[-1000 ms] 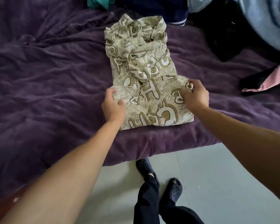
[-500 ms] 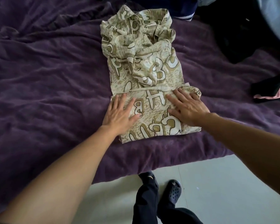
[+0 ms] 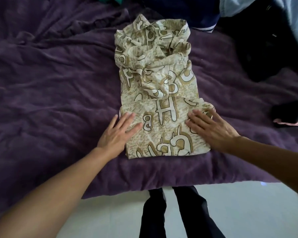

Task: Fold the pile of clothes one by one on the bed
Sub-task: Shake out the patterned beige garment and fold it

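A person is pressing both hands flat, fingers spread and gripping nothing, left hand (image 3: 118, 133) at 9 o'clock and right hand (image 3: 212, 131) at 3 o'clock, on the turned-up hem of a letter-print garment (image 3: 162, 86) lying mid-bed on the purple bedspread (image 3: 50, 100). Its top is lying rumpled toward 12 o'clock, and a pile of clothes (image 3: 265, 48) is waiting at 1 o'clock, so most of the work appears to be remaining.

The left arm (image 3: 58, 186) and right arm (image 3: 273, 160) reach forward, bare. The left grip (image 3: 118, 133) lies flat, palm down, fingers straight and slightly spread. The right grip (image 3: 212, 130) lies flat too, fingers fanned, pointing inward.
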The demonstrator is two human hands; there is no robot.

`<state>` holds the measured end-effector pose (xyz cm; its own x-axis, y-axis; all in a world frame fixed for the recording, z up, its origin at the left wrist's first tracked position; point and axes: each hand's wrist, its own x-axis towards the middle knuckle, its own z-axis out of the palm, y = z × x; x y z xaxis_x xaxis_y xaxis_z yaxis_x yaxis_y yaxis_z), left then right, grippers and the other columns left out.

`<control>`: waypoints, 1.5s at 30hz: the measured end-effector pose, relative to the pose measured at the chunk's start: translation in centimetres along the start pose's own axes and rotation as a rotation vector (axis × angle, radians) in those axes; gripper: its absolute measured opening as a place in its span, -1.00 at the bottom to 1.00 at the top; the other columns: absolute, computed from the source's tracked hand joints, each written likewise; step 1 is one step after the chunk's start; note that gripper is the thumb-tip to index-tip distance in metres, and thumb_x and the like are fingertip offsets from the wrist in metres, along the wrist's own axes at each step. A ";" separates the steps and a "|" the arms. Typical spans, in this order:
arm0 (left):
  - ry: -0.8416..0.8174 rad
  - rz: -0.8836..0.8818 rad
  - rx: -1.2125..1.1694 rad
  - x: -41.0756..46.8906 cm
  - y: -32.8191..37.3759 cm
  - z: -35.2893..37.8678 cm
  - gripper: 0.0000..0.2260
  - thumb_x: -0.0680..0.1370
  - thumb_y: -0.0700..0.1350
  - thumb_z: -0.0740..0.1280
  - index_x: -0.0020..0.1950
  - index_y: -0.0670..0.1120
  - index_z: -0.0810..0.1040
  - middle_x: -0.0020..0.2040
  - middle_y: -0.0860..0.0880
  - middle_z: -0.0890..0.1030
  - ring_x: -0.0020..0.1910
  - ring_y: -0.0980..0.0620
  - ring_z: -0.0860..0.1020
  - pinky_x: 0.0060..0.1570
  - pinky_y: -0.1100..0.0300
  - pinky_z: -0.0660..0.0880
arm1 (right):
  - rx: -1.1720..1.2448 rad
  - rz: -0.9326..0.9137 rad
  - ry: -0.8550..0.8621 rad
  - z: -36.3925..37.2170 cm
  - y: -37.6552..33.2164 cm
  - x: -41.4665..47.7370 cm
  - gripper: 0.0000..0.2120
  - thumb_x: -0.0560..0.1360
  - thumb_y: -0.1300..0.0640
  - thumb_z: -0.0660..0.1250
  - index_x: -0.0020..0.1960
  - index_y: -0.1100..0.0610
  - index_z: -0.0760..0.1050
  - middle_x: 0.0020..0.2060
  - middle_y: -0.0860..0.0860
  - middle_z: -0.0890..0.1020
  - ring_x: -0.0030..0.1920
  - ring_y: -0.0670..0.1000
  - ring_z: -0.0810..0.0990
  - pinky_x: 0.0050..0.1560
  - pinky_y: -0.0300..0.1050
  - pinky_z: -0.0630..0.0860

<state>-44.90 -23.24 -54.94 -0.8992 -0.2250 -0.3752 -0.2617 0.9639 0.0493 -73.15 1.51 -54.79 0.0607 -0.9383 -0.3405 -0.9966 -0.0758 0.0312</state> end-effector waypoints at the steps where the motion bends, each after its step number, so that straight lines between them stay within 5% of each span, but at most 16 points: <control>1: -0.015 0.017 -0.046 0.5 0.0 -0.5 -0.02 0.30 -0.46 0.22 0.54 0.13 -0.16 0.55 -0.06 -0.18 0.54 -0.04 -0.23 0.50 -0.03 -0.14 | 0.035 -0.043 -0.023 -0.2 0.5 0.5 -0.33 0.40 0.16 0.07 0.52 0.11 0.11 0.48 0.18 0.28 0.48 0.22 0.22 0.38 0.32 0.21; 4: 0.027 -0.046 -0.427 0.5 0.1 -1.8 -0.18 0.36 -0.53 0.19 0.50 0.10 0.24 0.50 0.13 0.10 0.52 0.13 0.03 0.50 0.15 0.02 | 0.299 -0.098 -0.104 -2.1 2.0 0.8 -0.23 0.33 0.22 0.32 0.51 -0.03 0.22 0.47 0.04 0.31 0.49 0.11 0.24 0.45 0.11 0.19; 7: 0.027 -0.354 -0.999 0.6 -0.9 -5.4 -0.54 0.50 -0.34 0.32 0.31 0.07 0.51 0.32 0.17 0.44 0.34 0.21 0.39 0.33 0.38 0.28 | 0.777 0.115 -0.189 -6.3 4.5 0.7 -0.43 0.43 0.00 0.34 0.42 -0.17 0.35 0.35 -0.07 0.49 0.35 0.01 0.46 0.35 -0.03 0.38; 9: 0.043 -0.506 -1.285 2.0 -2.0 -9.3 -0.75 0.51 -0.17 0.36 0.10 0.13 0.63 0.14 0.13 0.62 0.16 0.15 0.56 0.22 0.29 0.44 | 1.079 0.201 -0.142 -9.5 7.1 2.2 -0.62 0.43 0.08 0.39 0.23 -0.13 0.54 0.11 -0.15 0.65 0.10 -0.12 0.61 0.13 -0.03 0.52; 11: 0.124 -0.631 -1.335 4.1 -3.4 -12.9 -0.87 0.52 -0.13 0.35 -0.08 0.08 0.66 -0.13 0.19 0.68 -0.03 0.19 0.62 0.04 0.30 0.53 | 1.319 0.295 -0.111 -12.8 9.8 4.4 -0.81 0.39 0.17 0.41 -0.04 -0.05 0.63 -0.18 -0.22 0.69 -0.17 -0.27 0.59 -0.07 -0.14 0.54; 13: 0.217 -0.719 -1.394 6.8 -4.7 -16.2 -0.86 0.56 -0.19 0.31 -0.16 -0.03 0.62 -0.31 0.17 0.66 -0.15 0.13 0.62 -0.19 0.36 0.53 | 1.388 0.408 -0.039 -15.9 12.1 7.0 -0.81 0.24 0.01 0.42 -0.16 0.02 0.61 -0.31 -0.16 0.66 -0.27 -0.21 0.55 -0.15 -0.18 0.51; 18: 0.360 -0.850 -1.492 14.6 -9.6 -20.4 -0.78 0.58 0.03 0.30 -0.10 -0.09 0.61 -0.11 -0.04 0.66 -0.12 0.00 0.63 -0.10 0.18 0.53 | 1.526 0.693 0.212 -18.2 17.2 14.6 -0.91 0.52 0.12 0.36 -0.14 0.10 0.59 -0.17 -0.01 0.66 -0.16 0.00 0.64 0.02 -0.01 0.59; 22: 0.281 -0.960 -1.394 20.0 -12.8 -18.4 -0.67 0.55 0.11 0.31 0.02 -0.15 0.61 -0.04 -0.07 0.66 -0.08 -0.03 0.62 -0.03 0.13 0.54 | 1.489 0.868 0.214 -16.5 19.2 20.5 -0.80 0.55 0.08 0.33 0.07 0.19 0.58 -0.15 0.04 0.65 -0.18 0.05 0.63 -0.02 0.01 0.61; 26: 0.344 -1.208 -0.846 22.5 -14.3 -15.6 -0.67 0.58 0.02 0.22 0.22 -0.17 0.51 0.24 -0.17 0.53 0.20 -0.16 0.49 0.13 0.02 0.43 | 0.686 0.977 0.207 -13.6 18.7 23.0 -0.57 0.57 -0.03 0.18 0.39 0.11 0.31 0.23 0.15 0.50 0.22 0.21 0.47 0.14 0.11 0.42; 28: 0.614 -1.014 -0.489 23.0 -13.6 -16.1 -0.65 0.58 -0.01 0.20 0.30 -0.12 0.46 0.31 -0.19 0.44 0.28 -0.20 0.41 0.20 -0.04 0.36 | 0.432 0.786 0.474 -13.8 18.1 23.3 -0.52 0.58 -0.05 0.13 0.46 0.07 0.25 0.42 0.13 0.34 0.41 0.19 0.29 0.29 0.17 0.29; 30: 0.777 -0.551 -0.269 23.6 -11.8 -16.7 -0.61 0.57 0.03 0.20 0.35 -0.09 0.46 0.37 -0.21 0.40 0.34 -0.22 0.37 0.27 -0.07 0.31 | 0.372 0.542 0.591 -14.6 17.0 24.2 -0.48 0.60 -0.12 0.09 0.50 0.05 0.21 0.51 0.11 0.19 0.52 0.14 0.12 0.40 0.18 0.15; 33: 0.438 -0.172 -0.082 24.5 -9.0 -14.2 -0.47 0.61 0.26 0.01 0.53 0.08 0.18 0.56 -0.15 0.10 0.54 -0.20 0.04 0.45 -0.20 0.04 | 0.242 0.246 0.428 -12.5 14.7 25.6 -0.37 0.59 -0.27 -0.01 0.54 0.07 0.13 0.54 0.14 0.08 0.55 0.14 0.00 0.46 0.21 0.02; 36: 0.133 -0.302 -0.070 24.1 -11.1 -9.5 -0.38 0.56 0.37 -0.17 0.55 0.14 -0.20 0.57 -0.12 -0.22 0.52 -0.18 -0.27 0.46 -0.24 -0.18 | 0.187 0.269 0.136 -7.8 15.7 25.1 -0.24 0.54 -0.38 -0.18 0.57 0.07 -0.01 0.56 0.10 -0.01 0.55 0.09 -0.10 0.51 0.20 -0.06; 39: 0.043 -0.346 -0.079 23.9 -13.5 -6.8 -0.35 0.52 0.38 -0.22 0.52 0.13 -0.32 0.55 -0.12 -0.30 0.51 -0.18 -0.32 0.48 -0.20 -0.19 | 0.201 0.336 0.015 -5.2 17.1 24.5 -0.21 0.53 -0.39 -0.20 0.57 0.09 -0.09 0.56 0.07 -0.01 0.55 0.06 -0.06 0.51 0.18 -0.03; 42: -0.001 -0.329 -0.092 24.0 -13.6 -7.4 -0.33 0.52 0.37 -0.23 0.55 0.10 -0.25 0.56 -0.13 -0.27 0.52 -0.16 -0.30 0.48 -0.16 -0.20 | 0.230 0.328 0.034 -6.0 17.2 24.7 -0.23 0.54 -0.38 -0.17 0.57 0.08 -0.04 0.56 0.07 0.03 0.55 0.05 -0.03 0.50 0.18 0.02; 45: 0.229 -0.348 -0.190 24.9 -14.4 -10.3 -0.37 0.58 0.31 -0.09 0.55 -0.01 0.10 0.57 -0.19 -0.01 0.55 -0.18 -0.08 0.49 -0.15 -0.11 | 0.282 0.348 0.305 -8.7 18.4 25.6 -0.40 0.58 -0.26 0.02 0.44 0.11 0.31 0.48 0.09 0.28 0.50 0.10 0.18 0.42 0.16 0.15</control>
<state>-67.10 -44.15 -55.43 -0.7950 -0.5772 -0.1863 -0.6025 0.7869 0.1333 -89.47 -26.81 -54.77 -0.3038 -0.9505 -0.0658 -0.9344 0.3108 -0.1739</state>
